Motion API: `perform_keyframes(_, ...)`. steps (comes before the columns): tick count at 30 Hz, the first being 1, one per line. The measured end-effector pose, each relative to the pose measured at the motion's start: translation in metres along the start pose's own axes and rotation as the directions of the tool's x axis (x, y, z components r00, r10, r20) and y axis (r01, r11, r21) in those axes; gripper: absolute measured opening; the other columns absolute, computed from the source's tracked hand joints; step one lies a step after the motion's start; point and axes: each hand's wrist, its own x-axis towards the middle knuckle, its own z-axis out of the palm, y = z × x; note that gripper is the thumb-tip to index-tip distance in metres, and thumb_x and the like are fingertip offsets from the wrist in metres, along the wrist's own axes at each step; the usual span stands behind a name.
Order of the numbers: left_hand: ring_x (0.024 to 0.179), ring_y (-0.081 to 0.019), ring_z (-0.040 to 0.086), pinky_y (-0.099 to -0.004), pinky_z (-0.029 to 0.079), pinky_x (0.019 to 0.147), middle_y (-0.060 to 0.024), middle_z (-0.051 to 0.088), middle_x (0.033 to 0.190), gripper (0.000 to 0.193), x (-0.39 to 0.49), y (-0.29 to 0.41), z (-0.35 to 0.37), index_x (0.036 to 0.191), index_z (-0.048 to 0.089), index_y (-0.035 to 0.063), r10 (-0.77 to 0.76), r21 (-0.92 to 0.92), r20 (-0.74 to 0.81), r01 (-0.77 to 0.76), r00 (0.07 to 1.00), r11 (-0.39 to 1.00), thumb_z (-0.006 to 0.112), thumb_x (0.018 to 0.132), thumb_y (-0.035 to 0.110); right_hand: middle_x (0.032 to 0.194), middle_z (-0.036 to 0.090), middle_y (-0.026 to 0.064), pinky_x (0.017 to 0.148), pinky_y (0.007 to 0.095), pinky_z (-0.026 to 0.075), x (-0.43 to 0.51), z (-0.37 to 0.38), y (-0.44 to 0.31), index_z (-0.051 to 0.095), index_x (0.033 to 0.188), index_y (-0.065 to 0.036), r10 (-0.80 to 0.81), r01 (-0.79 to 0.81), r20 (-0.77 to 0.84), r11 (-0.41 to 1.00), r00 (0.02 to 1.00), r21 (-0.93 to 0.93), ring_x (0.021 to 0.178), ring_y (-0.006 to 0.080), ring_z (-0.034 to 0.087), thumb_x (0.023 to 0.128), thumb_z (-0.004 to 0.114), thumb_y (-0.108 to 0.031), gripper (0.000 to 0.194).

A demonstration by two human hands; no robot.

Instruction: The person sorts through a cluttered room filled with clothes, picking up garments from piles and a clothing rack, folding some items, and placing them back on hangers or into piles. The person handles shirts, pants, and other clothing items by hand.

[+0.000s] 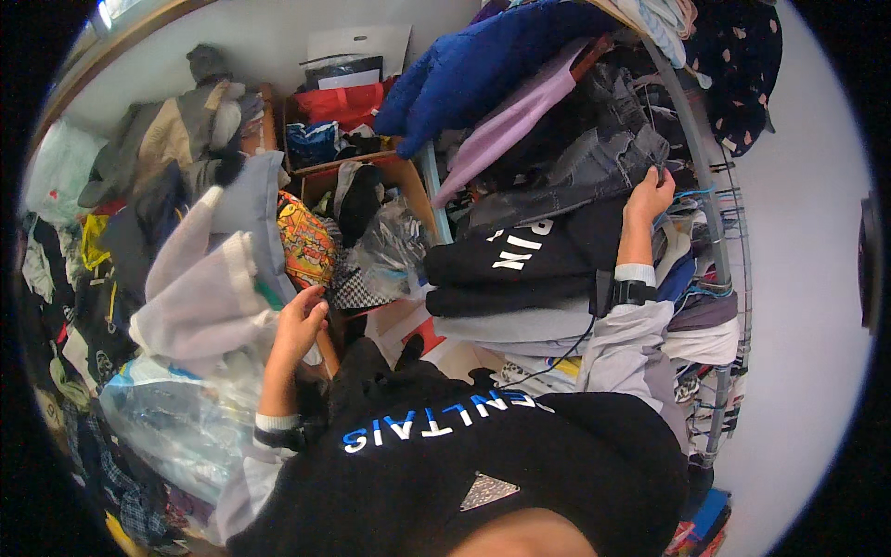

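My right hand grips the upper edge of a pair of dark grey denim trousers at the clothes rack. Below the denim hangs a black garment with white lettering, and light grey garments lie below that. My left hand is raised with its fingers apart and nothing held in it, beside a red and yellow patterned bag or cloth. Just left of that hand lies a sheer whitish knit garment, next to a grey-blue cloth.
A metal rack frame curves along the right, by a wall. Cardboard boxes with clothes and plastic bags stand ahead. A blue garment and a pink one hang above. Clear plastic and heaped clothes fill the left.
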Motion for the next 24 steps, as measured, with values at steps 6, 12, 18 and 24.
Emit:
perform_keyframes(6, 0.069, -0.0113, 0.058, -0.0254, 0.049, 0.063, -0.0069, 0.062, 0.090, 0.039, 0.001, 0.002, 0.006, 0.124, 0.052, -0.0011, 0.005, 0.064, 0.080, -0.010, 0.997, 0.998, 0.058, 0.088, 0.013, 0.104, 0.063, 0.0199, 0.084, 0.0355, 0.046, -0.002, 0.003, -0.001, 0.058, 0.107, 0.008, -0.063, 0.061, -0.040, 0.997, 0.997, -0.057, 0.092, 0.0296, 0.060, 0.088, 0.059, -0.017, 0.032)
perform_keyframes(12, 0.068, -0.0107, 0.057, -0.0247, 0.048, 0.062, -0.0063, 0.061, 0.090, 0.038, -0.004, -0.007, -0.002, 0.125, 0.052, -0.0015, -0.008, 0.066, 0.072, 0.004, 0.997, 0.998, 0.057, 0.089, 0.013, 0.105, 0.063, 0.0194, 0.084, 0.0351, 0.047, -0.010, 0.005, -0.018, 0.059, 0.108, 0.008, -0.035, 0.027, -0.049, 0.987, 0.998, -0.162, 0.094, 0.0284, 0.061, 0.086, 0.063, -0.020, 0.036)
perform_keyframes(18, 0.068, -0.0141, 0.062, -0.0279, 0.050, 0.063, -0.0100, 0.065, 0.090, 0.039, 0.000, -0.011, -0.013, 0.122, 0.053, -0.0024, -0.001, 0.082, 0.027, -0.001, 1.000, 0.997, 0.059, 0.087, 0.014, 0.107, 0.062, 0.0191, 0.086, 0.0375, 0.045, -0.040, 0.035, -0.004, 0.057, 0.109, 0.008, 0.137, -0.144, 0.132, 0.988, 0.982, 0.048, 0.096, 0.0284, 0.060, 0.079, 0.067, -0.011, 0.036)
perform_keyframes(24, 0.067, -0.0146, 0.062, -0.0288, 0.050, 0.064, -0.0100, 0.065, 0.090, 0.040, 0.008, -0.009, -0.008, 0.122, 0.053, -0.0016, 0.011, 0.122, 0.065, -0.019, 0.998, 0.992, 0.059, 0.087, 0.015, 0.117, 0.054, 0.0184, 0.074, 0.0414, 0.053, -0.063, 0.065, 0.023, 0.048, 0.119, 0.009, 0.688, -0.697, 0.120, 0.714, 0.716, 0.064, 0.097, 0.0312, 0.059, 0.084, 0.063, -0.006, 0.042)
